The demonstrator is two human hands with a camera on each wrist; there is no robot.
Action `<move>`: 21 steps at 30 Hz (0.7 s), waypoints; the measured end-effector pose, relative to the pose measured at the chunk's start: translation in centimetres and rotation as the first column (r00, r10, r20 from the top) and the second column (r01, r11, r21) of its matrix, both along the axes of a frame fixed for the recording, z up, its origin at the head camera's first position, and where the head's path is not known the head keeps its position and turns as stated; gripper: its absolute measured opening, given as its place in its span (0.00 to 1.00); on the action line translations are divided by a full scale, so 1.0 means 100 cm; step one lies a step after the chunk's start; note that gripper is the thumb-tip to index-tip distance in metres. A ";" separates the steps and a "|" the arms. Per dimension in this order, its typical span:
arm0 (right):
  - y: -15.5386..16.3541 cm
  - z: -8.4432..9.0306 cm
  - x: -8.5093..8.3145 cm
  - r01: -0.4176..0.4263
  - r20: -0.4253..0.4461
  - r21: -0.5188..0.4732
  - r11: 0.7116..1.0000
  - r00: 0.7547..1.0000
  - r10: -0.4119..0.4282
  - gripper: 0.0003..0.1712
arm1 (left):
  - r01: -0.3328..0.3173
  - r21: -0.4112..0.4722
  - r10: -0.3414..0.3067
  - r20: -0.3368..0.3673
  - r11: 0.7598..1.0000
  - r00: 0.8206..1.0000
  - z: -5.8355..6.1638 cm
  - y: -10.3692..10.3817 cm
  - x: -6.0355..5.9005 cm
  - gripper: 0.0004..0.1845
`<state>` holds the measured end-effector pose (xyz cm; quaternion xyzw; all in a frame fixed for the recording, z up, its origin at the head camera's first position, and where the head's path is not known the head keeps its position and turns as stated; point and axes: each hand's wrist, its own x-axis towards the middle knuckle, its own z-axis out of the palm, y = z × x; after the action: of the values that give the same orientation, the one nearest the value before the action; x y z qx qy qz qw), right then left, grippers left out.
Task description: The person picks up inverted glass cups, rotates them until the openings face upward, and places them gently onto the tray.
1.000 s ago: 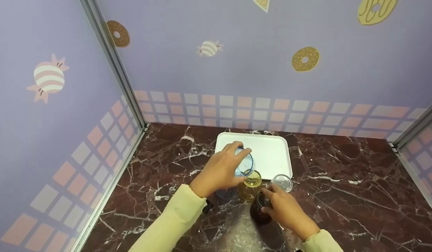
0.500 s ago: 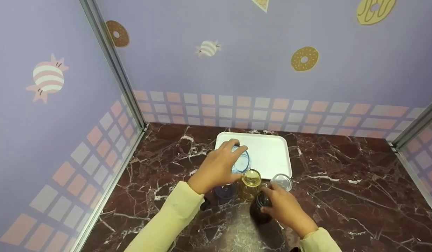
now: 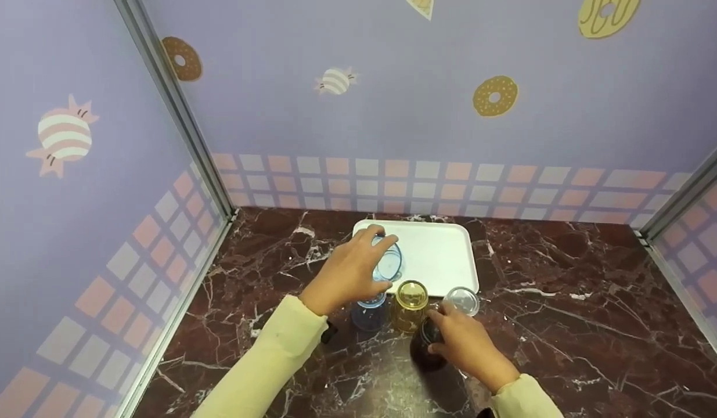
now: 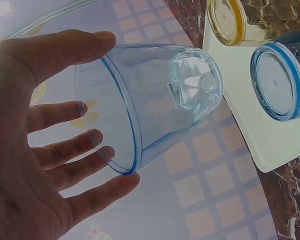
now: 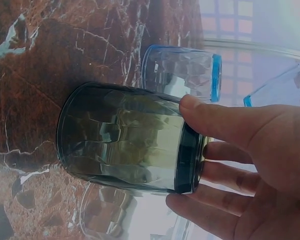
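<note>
**Head view: two cups in hand**

We see the left hand (image 3: 343,273) gripping a clear blue-rimmed cup (image 3: 388,262), lifted over the near left edge of the white tray (image 3: 445,255). The right hand (image 3: 460,342) grips a dark cup (image 3: 425,345) standing on the marble counter (image 3: 567,325), near a yellow cup (image 3: 410,305).

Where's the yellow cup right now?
In the head view the yellow cup stands upside down on the marble counter, just before the white tray, between two other upturned cups.
</note>
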<state>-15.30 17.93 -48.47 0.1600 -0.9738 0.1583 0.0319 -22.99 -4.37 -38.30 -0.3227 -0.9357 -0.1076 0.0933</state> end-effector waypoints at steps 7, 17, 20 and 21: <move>0.000 -0.001 0.001 0.004 0.014 0.006 1.000 1.000 -0.005 0.38 | -0.003 0.011 0.003 0.008 1.000 1.000 -0.006 -0.001 -0.008 0.41; 0.002 -0.003 0.001 0.004 -0.005 -0.001 1.000 1.000 -0.004 0.38 | 0.002 -0.019 -0.001 0.037 1.000 0.999 -0.008 0.004 -0.017 0.41; 0.003 -0.004 0.001 0.009 -0.002 -0.003 1.000 1.000 -0.009 0.38 | 0.001 -0.014 -0.001 0.045 1.000 0.999 -0.008 0.006 -0.020 0.41; 0.004 -0.005 0.001 0.011 -0.001 -0.004 1.000 1.000 -0.011 0.38 | 0.001 -0.013 0.000 0.043 1.000 0.999 -0.008 0.006 -0.021 0.41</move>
<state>-15.18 18.29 -48.93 0.1548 -0.9743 0.1599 0.0334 -25.05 -3.76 -39.11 -0.3212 -0.9381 -0.1088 0.0709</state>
